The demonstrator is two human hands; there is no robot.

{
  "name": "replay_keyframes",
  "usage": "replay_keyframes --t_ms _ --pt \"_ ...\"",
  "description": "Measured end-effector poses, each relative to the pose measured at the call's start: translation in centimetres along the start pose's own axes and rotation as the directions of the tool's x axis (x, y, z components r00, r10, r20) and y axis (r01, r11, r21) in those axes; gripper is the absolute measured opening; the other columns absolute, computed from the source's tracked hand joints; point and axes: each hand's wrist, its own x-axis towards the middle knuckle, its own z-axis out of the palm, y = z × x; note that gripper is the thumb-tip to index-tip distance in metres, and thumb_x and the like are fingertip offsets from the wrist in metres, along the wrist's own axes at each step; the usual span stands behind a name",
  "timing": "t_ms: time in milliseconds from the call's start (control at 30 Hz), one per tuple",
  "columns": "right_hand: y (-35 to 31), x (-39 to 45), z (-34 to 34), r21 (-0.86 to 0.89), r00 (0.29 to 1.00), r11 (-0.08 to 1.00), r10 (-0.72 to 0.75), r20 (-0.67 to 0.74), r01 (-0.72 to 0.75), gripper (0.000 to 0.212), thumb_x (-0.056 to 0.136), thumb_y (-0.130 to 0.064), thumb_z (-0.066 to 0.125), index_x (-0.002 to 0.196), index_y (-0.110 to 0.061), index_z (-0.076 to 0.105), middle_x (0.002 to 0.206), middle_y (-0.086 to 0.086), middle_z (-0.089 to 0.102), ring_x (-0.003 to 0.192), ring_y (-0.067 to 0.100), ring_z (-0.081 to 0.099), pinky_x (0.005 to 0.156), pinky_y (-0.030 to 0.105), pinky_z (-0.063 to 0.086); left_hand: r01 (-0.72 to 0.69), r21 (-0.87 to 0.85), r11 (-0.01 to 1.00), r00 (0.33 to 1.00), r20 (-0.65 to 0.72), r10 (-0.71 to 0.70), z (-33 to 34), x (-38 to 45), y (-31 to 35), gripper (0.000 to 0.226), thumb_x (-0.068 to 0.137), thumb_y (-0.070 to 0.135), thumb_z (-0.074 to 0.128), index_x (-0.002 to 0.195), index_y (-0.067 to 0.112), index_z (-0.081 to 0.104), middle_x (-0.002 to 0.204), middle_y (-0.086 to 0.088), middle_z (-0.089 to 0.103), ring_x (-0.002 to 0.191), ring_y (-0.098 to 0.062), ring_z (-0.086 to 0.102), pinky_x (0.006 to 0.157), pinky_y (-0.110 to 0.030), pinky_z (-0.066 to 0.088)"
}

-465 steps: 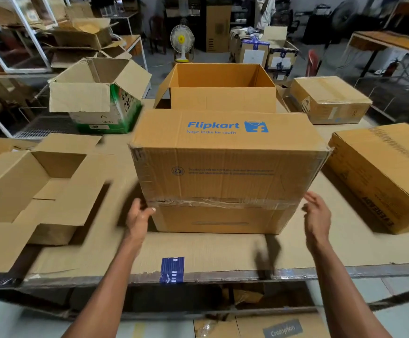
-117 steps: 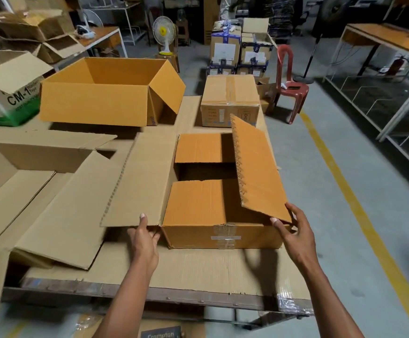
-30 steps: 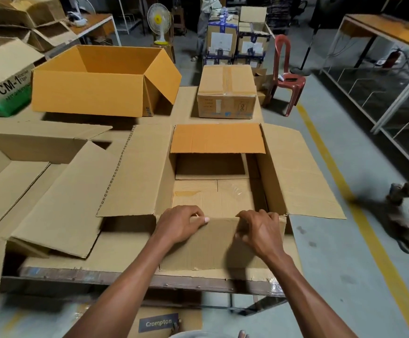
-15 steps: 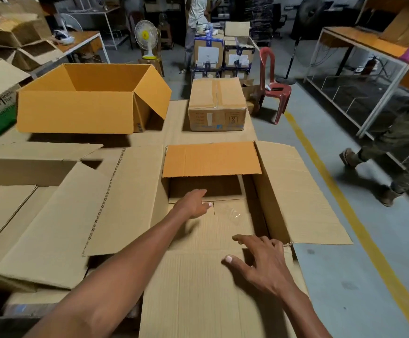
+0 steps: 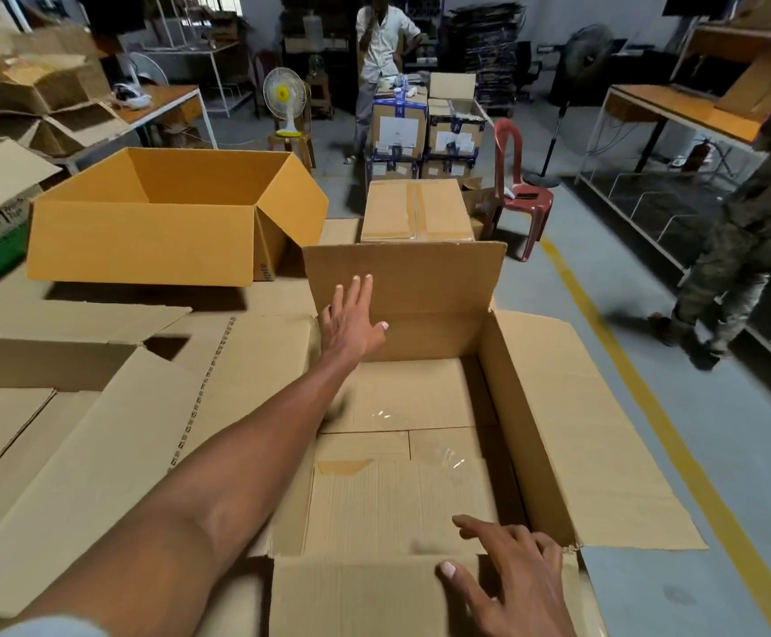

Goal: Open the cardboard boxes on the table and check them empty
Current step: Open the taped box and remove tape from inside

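Lying open, cardboard box (image 5: 553,420) shows only bare floor.

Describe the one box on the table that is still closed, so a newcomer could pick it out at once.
Start at the open box under the left hand, whose far flap that hand pushes up. Just beyond that flap, near the table's far end, sits the closed box, in front of the red chair. Unlike the open orange box to its left, its top flaps lie flat, with a seam down the middle.
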Motion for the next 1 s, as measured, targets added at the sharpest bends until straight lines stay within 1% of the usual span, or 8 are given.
replay_keyframes --t_ms 167,300,367,533,667,767,900,1000 --pt "0.7 0.4 1.5 0.043 0.99 0.999 0.005 -0.138 0.001 0.049 0.07 -0.097 0.028 0.114 -0.079 0.04 0.1 -0.047 0.052 0.099 -0.01 0.045 0.089 0.033 0.031 0.074 0.037 0.997 0.974 0.21 -0.081 1.9 3.3 -1.3 0.091 0.094 0.046 0.062 0.162 0.025 0.005 0.17 0.003 0.0 0.156 -0.031 -0.003 0.122 -0.054 0.007" --pt "0.1 0.5 0.2 -0.022 0.998 0.998 0.054 0.016 -0.054 0.073 0.048 -0.105 -0.003 0.117 -0.086 0.011 0.11 -0.048 0.044 0.11 -0.019 0.027 0.098 0.023 0.015 0.1 0.08 0.992 0.945 0.306 -0.12 3.0 3.9 -1.5 0.085 0.093 0.047 0.064 0.16 0.024 0.017 0.168 0.0 0.013 0.155 -0.032 0.007 0.122 -0.056 0.012" --pt "-0.2 0.6 -0.1 -0.069 0.994 0.994 0.086 0.073 -0.081 0.087 0.041 -0.105 -0.01 0.114 -0.079 0.031 0.113 -0.047 0.041 0.111 -0.014 0.028 0.099 0.021 0.012 0.082 0.121 0.989 0.949 0.294 -0.115 3.0 4.2 -1.5 0.079 0.091 0.05 0.064 0.156 0.024 0.027 0.163 -0.002 0.027 0.151 -0.032 0.018 0.119 -0.055 0.019" --pt "-0.6 0.2 0.1 0.034 0.994 0.993 0.111 0.002 -0.111 0.06 0.062 -0.098 0.03 0.108 -0.067 0.053 0.103 -0.039 0.052 0.108 -0.004 0.034 0.101 0.027 0.023 0.07 0.123 0.99 0.938 0.33 -0.107 2.4 4.4 -1.9 0.083 0.091 0.052 0.063 0.158 0.025 0.023 0.165 -0.002 0.022 0.152 -0.031 0.015 0.12 -0.055 0.013" --pt "0.0 -0.1 0.8 0.051 0.993 0.992 0.114 -0.013 -0.113 0.069 0.067 -0.099 0.025 0.115 -0.061 0.057 0.105 -0.035 0.059 0.112 0.001 0.043 0.1 0.03 0.029 0.12 -0.079 0.99 0.944 0.319 -0.089 2.0 2.1 -1.5 0.075 0.094 0.051 0.06 0.155 0.019 0.031 0.164 -0.008 0.025 0.152 -0.033 0.018 0.12 -0.055 0.013" --pt "-0.3 -0.8 0.6 0.188 0.988 0.973 0.147 -0.045 -0.136 0.054 0.075 -0.09 0.038 0.113 -0.06 0.059 0.113 -0.034 0.057 0.117 0.006 0.042 0.09 0.017 0.034 0.147 -0.256 0.955 0.947 0.315 -0.062 2.0 -1.2 -1.5 0.064 0.094 0.054 0.059 0.146 0.02 0.046 0.157 -0.01 0.039 0.145 -0.035 0.033 0.116 -0.052 0.029" --pt "-1.1 -2.4 -0.1 0.348 0.961 0.932 0.185 -0.206 -0.104 0.026 0.088 -0.062 0.062 0.111 -0.052 0.067 0.112 -0.033 0.064 0.115 0.003 0.053 0.09 0.03 0.051 0.075 -0.518 0.852 0.917 0.372 0.146 1.7 -10.4 0.3 0.03 0.095 0.044 0.062 0.112 0.02 0.07 0.121 0.005 0.067 0.117 -0.017 0.062 0.093 -0.03 0.047" --pt "-1.2 -4.4 -0.8 0.524 0.917 0.848 0.265 -0.298 -0.075 0.02 0.091 -0.033 0.071 0.108 -0.043 0.07 0.111 -0.025 0.068 0.111 0.0 0.059 0.089 0.021 0.05 0.005 -0.623 0.782 0.881 0.373 0.292 1.2 -18.4 2.4 0.022 0.097 0.039 0.062 0.108 0.023 0.073 0.113 0.014 0.069 0.104 -0.003 0.064 0.083 -0.019 0.048"
